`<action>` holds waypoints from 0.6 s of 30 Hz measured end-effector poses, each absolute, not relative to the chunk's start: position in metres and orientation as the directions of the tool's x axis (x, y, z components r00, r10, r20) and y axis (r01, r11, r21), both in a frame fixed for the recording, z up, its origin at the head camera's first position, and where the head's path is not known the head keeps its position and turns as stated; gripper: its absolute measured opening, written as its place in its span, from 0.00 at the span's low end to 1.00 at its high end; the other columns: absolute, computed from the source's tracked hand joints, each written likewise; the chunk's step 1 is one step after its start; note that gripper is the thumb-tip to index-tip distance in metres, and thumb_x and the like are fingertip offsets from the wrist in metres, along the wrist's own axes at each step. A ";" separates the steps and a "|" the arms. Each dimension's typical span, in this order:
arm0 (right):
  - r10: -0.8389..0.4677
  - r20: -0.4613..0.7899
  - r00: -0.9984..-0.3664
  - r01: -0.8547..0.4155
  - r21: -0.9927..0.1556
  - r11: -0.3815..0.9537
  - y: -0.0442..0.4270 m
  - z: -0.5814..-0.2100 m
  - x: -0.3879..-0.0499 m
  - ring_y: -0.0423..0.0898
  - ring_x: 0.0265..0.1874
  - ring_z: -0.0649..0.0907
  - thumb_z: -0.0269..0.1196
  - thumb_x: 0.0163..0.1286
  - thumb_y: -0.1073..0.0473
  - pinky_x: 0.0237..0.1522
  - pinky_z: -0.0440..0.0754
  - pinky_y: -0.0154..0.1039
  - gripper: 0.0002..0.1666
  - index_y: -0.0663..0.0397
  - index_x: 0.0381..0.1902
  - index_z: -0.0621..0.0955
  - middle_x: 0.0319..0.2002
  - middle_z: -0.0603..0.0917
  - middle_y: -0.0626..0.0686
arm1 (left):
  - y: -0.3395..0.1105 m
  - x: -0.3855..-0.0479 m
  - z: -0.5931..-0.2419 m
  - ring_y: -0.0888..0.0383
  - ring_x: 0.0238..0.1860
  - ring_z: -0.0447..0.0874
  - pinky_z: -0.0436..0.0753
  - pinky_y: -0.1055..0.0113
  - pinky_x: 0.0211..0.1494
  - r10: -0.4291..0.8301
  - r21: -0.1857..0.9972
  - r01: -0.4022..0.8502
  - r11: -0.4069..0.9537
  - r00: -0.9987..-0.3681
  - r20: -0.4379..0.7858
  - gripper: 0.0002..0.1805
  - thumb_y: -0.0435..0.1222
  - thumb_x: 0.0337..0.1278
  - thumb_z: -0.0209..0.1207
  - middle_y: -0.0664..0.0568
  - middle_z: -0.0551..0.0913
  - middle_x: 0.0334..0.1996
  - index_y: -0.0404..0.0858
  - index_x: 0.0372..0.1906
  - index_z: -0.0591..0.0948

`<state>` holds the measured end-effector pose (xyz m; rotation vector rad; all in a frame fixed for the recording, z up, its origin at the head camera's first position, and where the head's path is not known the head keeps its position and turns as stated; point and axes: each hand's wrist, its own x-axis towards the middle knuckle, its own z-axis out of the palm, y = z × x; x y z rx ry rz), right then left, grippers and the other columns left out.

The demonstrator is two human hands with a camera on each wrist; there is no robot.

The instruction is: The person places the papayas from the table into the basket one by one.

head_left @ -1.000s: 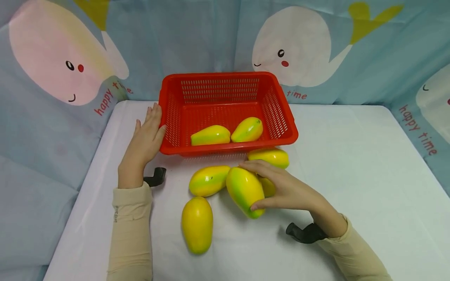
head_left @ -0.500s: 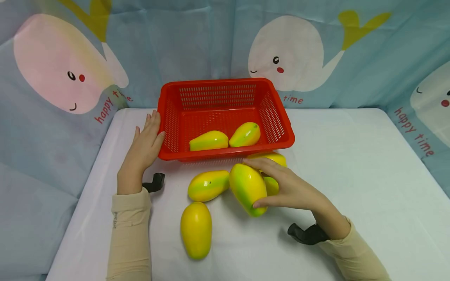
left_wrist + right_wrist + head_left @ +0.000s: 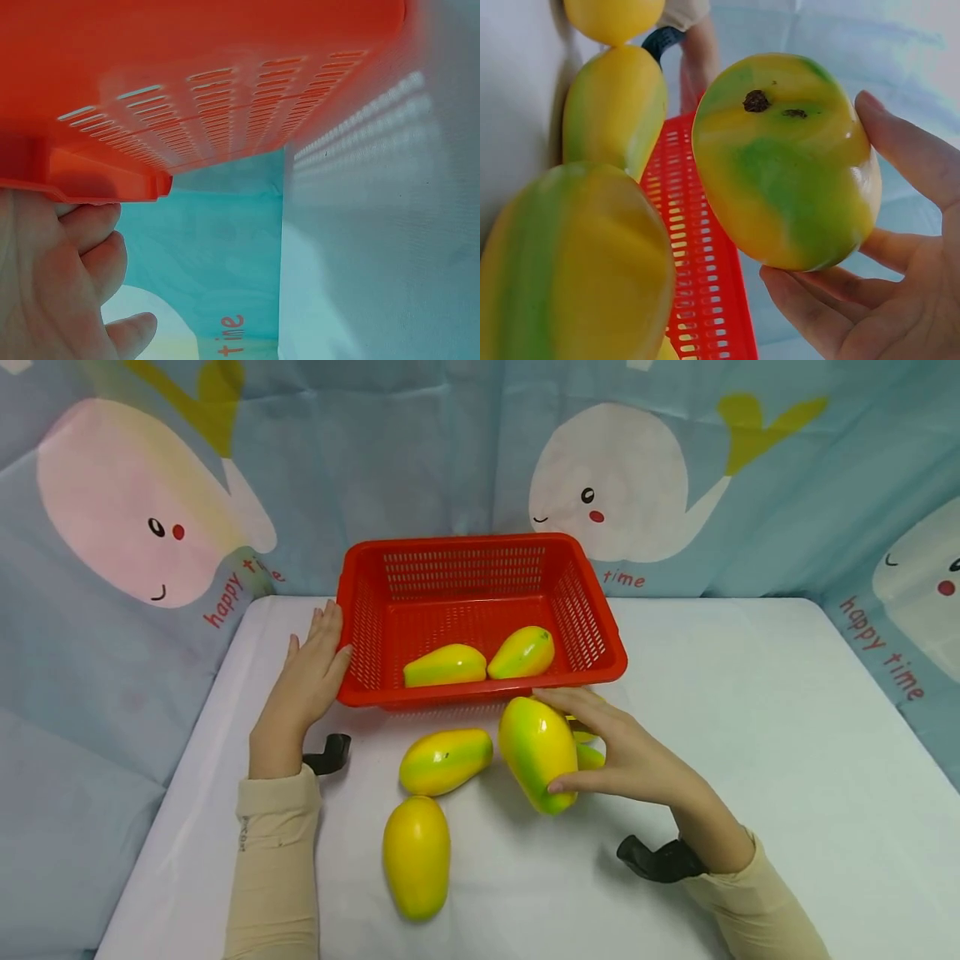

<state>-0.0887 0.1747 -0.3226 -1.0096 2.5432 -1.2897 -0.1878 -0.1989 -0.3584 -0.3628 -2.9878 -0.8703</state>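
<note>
My right hand (image 3: pixel 630 756) grips a yellow-green papaya (image 3: pixel 536 752) between thumb and fingers, just off the table in front of the basket. In the right wrist view, this papaya (image 3: pixel 787 165) shows a brown stem spot at its end. My left hand (image 3: pixel 306 681) lies with extended fingers against the left side of the red basket (image 3: pixel 450 695); in the left wrist view its fingers (image 3: pixel 97 262) touch the rim from below. Inside the basket lie two papayas, a left one (image 3: pixel 446 666) and a right one (image 3: pixel 522 653).
On the white table (image 3: pixel 750 718), one papaya (image 3: pixel 446 762) lies before the basket and another papaya (image 3: pixel 417 858) nearer the front. More yellow fruit (image 3: pixel 590 757) is partly hidden behind my right hand. A blue whale-print curtain (image 3: pixel 420 460) rises behind the basket.
My right hand has moved the gripped papaya slightly right and toward the basket, away from the papaya on its left. My left hand stays at the basket. The view has tilted slightly upward.
</note>
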 end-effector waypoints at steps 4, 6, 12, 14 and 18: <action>-0.600 0.185 -0.779 -0.499 -0.761 0.414 0.176 -0.321 -0.089 0.44 0.59 0.69 0.76 0.48 0.55 0.54 0.77 0.45 0.51 0.51 0.69 0.65 0.64 0.68 0.46 | -0.199 -0.187 -0.359 0.51 0.74 0.31 0.32 0.43 0.70 0.211 0.533 0.214 0.819 -0.975 0.067 0.34 0.45 0.71 0.37 0.49 0.37 0.74 0.40 0.75 0.40; -0.597 0.185 -0.781 -0.494 -0.767 0.410 0.177 -0.321 -0.090 0.44 0.60 0.69 0.76 0.48 0.56 0.54 0.77 0.46 0.51 0.50 0.69 0.65 0.64 0.68 0.46 | -0.200 -0.187 -0.359 0.51 0.74 0.32 0.32 0.43 0.70 0.212 0.532 0.214 0.819 -0.975 0.067 0.34 0.45 0.71 0.37 0.49 0.38 0.74 0.39 0.75 0.40; -0.582 0.192 -0.790 -0.480 -0.785 0.392 0.179 -0.325 -0.093 0.44 0.59 0.70 0.76 0.48 0.58 0.54 0.77 0.47 0.51 0.51 0.69 0.65 0.64 0.68 0.46 | -0.200 -0.188 -0.362 0.51 0.74 0.32 0.33 0.42 0.70 0.224 0.532 0.228 0.815 -0.972 0.072 0.34 0.45 0.71 0.36 0.49 0.37 0.74 0.39 0.74 0.40; -0.578 0.200 -0.791 -0.479 -0.790 0.383 0.180 -0.326 -0.096 0.44 0.58 0.71 0.75 0.48 0.60 0.54 0.77 0.47 0.50 0.52 0.68 0.65 0.63 0.69 0.47 | -0.200 -0.188 -0.361 0.51 0.74 0.32 0.34 0.42 0.70 0.228 0.531 0.232 0.815 -0.971 0.073 0.34 0.45 0.71 0.36 0.49 0.37 0.74 0.39 0.74 0.40; -0.572 0.213 -0.792 -0.480 -0.797 0.368 0.180 -0.330 -0.099 0.45 0.57 0.72 0.75 0.49 0.62 0.54 0.77 0.47 0.49 0.54 0.68 0.65 0.63 0.70 0.49 | -0.200 -0.188 -0.360 0.51 0.74 0.31 0.34 0.42 0.70 0.232 0.525 0.236 0.818 -0.970 0.075 0.34 0.45 0.72 0.35 0.48 0.37 0.74 0.38 0.74 0.40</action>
